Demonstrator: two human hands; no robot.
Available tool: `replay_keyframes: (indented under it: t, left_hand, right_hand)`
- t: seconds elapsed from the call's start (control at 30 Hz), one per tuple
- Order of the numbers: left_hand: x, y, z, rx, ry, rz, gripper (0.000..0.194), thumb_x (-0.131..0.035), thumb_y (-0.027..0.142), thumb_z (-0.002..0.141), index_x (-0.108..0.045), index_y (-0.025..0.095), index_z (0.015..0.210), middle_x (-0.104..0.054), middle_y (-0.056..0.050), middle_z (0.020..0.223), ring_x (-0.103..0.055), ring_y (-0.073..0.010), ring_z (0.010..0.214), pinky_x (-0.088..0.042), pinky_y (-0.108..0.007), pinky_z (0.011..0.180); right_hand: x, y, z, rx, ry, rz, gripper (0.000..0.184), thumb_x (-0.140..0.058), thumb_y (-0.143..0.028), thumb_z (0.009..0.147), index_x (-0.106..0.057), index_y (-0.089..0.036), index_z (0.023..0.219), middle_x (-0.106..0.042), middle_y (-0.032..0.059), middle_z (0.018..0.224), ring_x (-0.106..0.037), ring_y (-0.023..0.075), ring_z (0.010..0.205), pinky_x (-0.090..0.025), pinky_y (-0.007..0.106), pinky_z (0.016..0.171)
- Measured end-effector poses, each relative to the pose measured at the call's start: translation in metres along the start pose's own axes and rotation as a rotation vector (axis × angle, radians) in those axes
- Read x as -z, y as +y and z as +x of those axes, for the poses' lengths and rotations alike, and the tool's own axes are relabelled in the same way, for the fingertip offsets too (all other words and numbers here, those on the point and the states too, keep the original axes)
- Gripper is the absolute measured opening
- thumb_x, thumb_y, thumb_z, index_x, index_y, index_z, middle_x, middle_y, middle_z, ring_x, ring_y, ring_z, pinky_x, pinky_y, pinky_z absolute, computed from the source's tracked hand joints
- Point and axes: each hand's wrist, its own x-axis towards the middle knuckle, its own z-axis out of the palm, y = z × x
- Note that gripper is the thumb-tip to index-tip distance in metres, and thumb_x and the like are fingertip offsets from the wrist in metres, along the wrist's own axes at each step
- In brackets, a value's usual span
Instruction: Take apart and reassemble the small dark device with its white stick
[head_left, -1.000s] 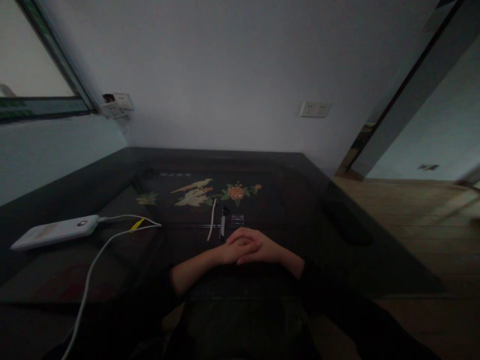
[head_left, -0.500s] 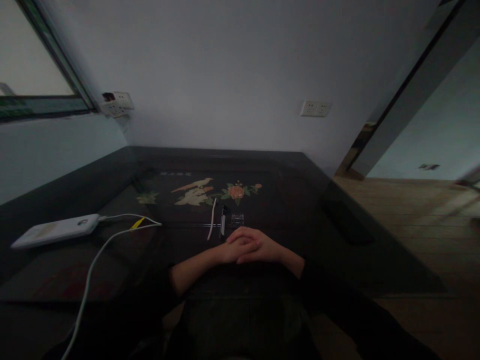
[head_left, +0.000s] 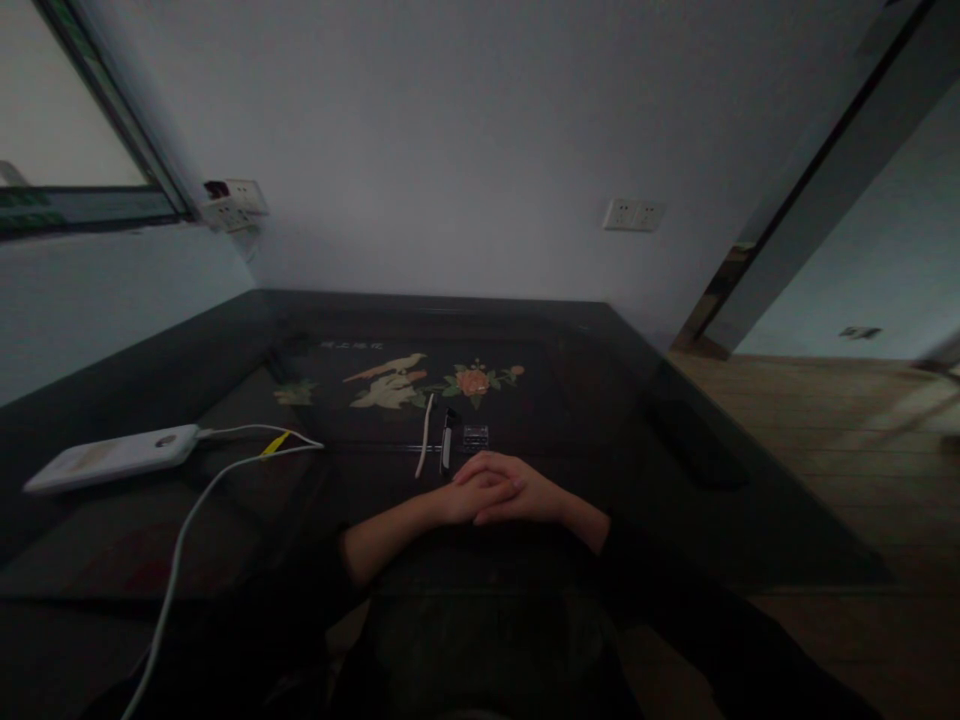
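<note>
My left hand [head_left: 466, 502] and my right hand [head_left: 525, 492] are folded into each other at the near edge of the dark table [head_left: 570, 400]. Their fingers overlap and are closed, with no object visible in them. Just beyond them lies a small clear box [head_left: 475, 437]. To its left rests a slim dark object with a pale strip [head_left: 447, 445], whose kind I cannot make out. Further left is a thin, whitish, slightly curved stick [head_left: 424, 437]. Neither hand visibly grips any of these three things.
A white power bank [head_left: 112, 460] lies on the left, with a white cable [head_left: 180, 540] carrying a yellow tag [head_left: 275, 444] and running toward me. A flat black object [head_left: 697, 443] lies on the right. Wall sockets [head_left: 634, 215] sit above the bird-and-flower tabletop picture [head_left: 472, 382].
</note>
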Motion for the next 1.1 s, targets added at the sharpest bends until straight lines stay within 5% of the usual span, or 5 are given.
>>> replay_keyframes:
  t: [0.17, 0.77, 0.93, 1.1]
  left_hand:
    - [0.000, 0.002, -0.001, -0.013, 0.013, 0.004, 0.046, -0.039, 0.050, 0.091, -0.067, 0.014, 0.098, -0.068, -0.008, 0.103, -0.060, -0.0210, 0.103, -0.045, -0.030, 0.092]
    - [0.003, 0.007, -0.003, -0.078, -0.007, 0.010, 0.045, -0.037, 0.048, 0.092, -0.065, 0.014, 0.082, -0.064, -0.004, 0.082, -0.059, -0.0172, 0.087, -0.045, -0.027, 0.082]
    - [0.012, 0.018, -0.006, -0.099, 0.052, 0.024, 0.046, -0.039, 0.050, 0.090, -0.058, 0.014, 0.068, -0.054, -0.001, 0.064, -0.051, -0.0128, 0.064, -0.041, -0.025, 0.062]
    - [0.044, 0.018, 0.000, -0.172, 0.059, 0.118, 0.044, -0.042, 0.050, 0.088, -0.055, 0.014, 0.067, -0.051, 0.001, 0.058, -0.046, -0.0097, 0.054, -0.037, -0.022, 0.054]
  right_hand:
    - [0.000, 0.000, 0.000, -0.008, 0.002, -0.003, 0.045, -0.081, -0.031, 0.066, -0.064, -0.020, 0.106, -0.064, 0.0054, 0.106, -0.059, 0.0208, 0.103, -0.045, 0.038, 0.092]
    - [0.000, -0.002, 0.001, -0.023, 0.020, -0.009, 0.046, -0.081, -0.032, 0.065, -0.064, -0.020, 0.106, -0.064, 0.0054, 0.105, -0.059, 0.0211, 0.103, -0.045, 0.039, 0.093]
    - [0.002, -0.002, 0.002, -0.034, 0.126, -0.007, 0.053, -0.080, -0.039, 0.066, -0.061, -0.021, 0.112, -0.063, 0.0069, 0.110, -0.059, 0.0232, 0.105, -0.045, 0.040, 0.093]
    - [0.015, 0.008, 0.000, -0.066, 0.370, 0.019, 0.049, -0.058, -0.057, 0.082, -0.058, -0.020, 0.114, -0.063, 0.0092, 0.112, -0.059, 0.0234, 0.106, -0.047, 0.040, 0.092]
